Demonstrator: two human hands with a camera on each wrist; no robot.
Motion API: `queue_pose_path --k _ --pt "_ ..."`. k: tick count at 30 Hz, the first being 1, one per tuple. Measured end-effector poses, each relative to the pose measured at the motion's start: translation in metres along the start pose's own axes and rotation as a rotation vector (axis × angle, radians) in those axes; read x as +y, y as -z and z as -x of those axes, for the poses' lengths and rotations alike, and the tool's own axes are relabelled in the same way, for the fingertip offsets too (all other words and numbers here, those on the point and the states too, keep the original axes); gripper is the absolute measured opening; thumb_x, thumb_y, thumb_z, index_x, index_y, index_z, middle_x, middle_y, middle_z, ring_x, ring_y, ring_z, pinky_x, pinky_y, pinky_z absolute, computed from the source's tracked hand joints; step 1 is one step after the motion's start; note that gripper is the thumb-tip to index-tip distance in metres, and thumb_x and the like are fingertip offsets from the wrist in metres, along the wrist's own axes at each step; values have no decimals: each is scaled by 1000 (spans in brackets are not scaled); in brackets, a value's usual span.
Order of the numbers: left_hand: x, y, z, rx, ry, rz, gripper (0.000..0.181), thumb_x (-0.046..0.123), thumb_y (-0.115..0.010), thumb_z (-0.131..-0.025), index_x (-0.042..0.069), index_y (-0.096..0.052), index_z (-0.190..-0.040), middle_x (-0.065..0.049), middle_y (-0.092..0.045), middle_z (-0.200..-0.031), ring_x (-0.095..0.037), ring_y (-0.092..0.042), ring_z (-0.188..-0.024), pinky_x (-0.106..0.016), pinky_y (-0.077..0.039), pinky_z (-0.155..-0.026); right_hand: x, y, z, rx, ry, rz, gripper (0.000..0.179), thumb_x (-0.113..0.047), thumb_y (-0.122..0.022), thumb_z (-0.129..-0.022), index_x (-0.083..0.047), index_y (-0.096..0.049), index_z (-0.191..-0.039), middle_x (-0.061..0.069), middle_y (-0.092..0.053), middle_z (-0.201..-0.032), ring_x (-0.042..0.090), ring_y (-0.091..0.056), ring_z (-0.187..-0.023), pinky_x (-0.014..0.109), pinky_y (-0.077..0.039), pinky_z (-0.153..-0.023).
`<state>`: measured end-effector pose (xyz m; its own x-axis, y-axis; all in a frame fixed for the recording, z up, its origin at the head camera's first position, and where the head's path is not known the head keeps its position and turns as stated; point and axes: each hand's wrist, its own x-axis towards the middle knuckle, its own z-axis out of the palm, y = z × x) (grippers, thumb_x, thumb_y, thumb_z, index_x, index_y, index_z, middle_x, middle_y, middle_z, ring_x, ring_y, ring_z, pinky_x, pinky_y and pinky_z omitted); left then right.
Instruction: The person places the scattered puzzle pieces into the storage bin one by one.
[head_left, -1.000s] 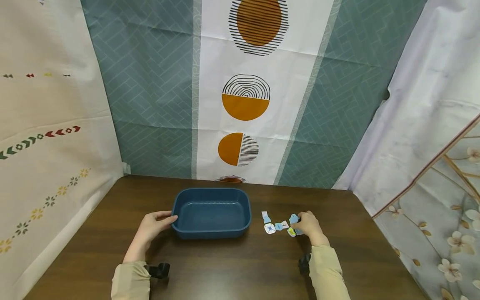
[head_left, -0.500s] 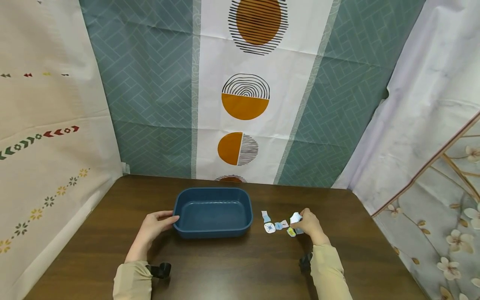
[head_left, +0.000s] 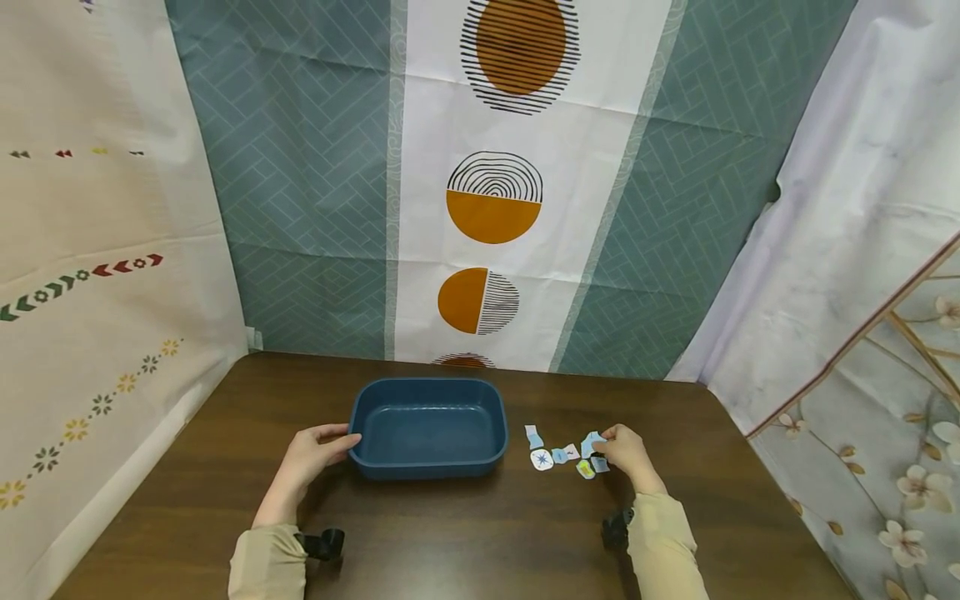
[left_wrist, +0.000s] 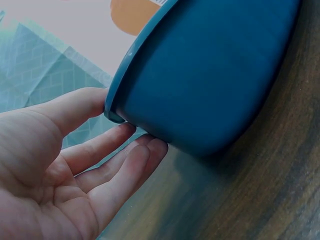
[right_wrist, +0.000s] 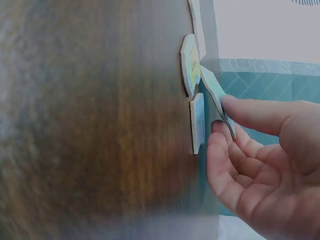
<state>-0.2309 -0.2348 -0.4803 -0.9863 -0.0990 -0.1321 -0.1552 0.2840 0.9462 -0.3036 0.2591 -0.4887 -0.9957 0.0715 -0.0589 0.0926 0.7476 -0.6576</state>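
Observation:
My left hand point(head_left: 307, 462) holds the left wall of a dark blue rectangular tub point(head_left: 427, 472). In the left wrist view, its thumb lies on the rim and the fingertips touch the outer wall below. To the right, my right hand point(head_left: 628, 457) pinches a light-blue flat cardboard piece point(right_wrist: 212, 89) between thumb and fingers. That piece is tilted, one edge raised off the table, in the right wrist view. Close beside it lie a yellow-green piece point(head_left: 585, 470) and a small blue piece point(head_left: 601, 464).
Left of these, a white round piece with a blue star point(head_left: 542, 459), a pink-and-blue piece point(head_left: 566, 453) and another pale piece point(head_left: 533, 437) lie on the brown wooden table point(head_left: 465, 533). Patterned cloths hang behind the table and along both sides.
The right hand has lifted and tilted the light-blue piece, which flashed bright midway. Its fingers have shifted slightly right, uncovering more of the small blue piece. The left hand stays at the tub.

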Motion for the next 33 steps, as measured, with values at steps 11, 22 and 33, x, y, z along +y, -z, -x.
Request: queue_pose_path --k 11,22,33 --pt "-3 0 -1 -1 14 12 59 28 -69 -92 -12 -52 -132 -30 -55 -133 -25 -69 -102 -38 -56 -92 3 11 8 -79 -92 -335 24 -3 -61 -87 17 -60 -100 4 -61 -77 10 -55 -65 19 -52 -62" --pt "-2 0 -1 14 0 26 57 26 -70 -91 -13 -55 -130 -30 -57 -131 -24 -70 -100 -38 -56 -92 8 21 13 -151 -122 -398 24 -4 -60 -89 18 -61 -98 0 -60 -74 8 -56 -66 18 -53 -63" --pt "0 -3 1 24 -6 13 52 22 -71 -90 -12 -58 -127 -29 -60 -127 -28 -70 -103 -43 -54 -95 -30 16 6 -29 -92 -431 30 -5 -59 -88 20 -59 -105 1 -63 -77 6 -55 -65 17 -52 -61"
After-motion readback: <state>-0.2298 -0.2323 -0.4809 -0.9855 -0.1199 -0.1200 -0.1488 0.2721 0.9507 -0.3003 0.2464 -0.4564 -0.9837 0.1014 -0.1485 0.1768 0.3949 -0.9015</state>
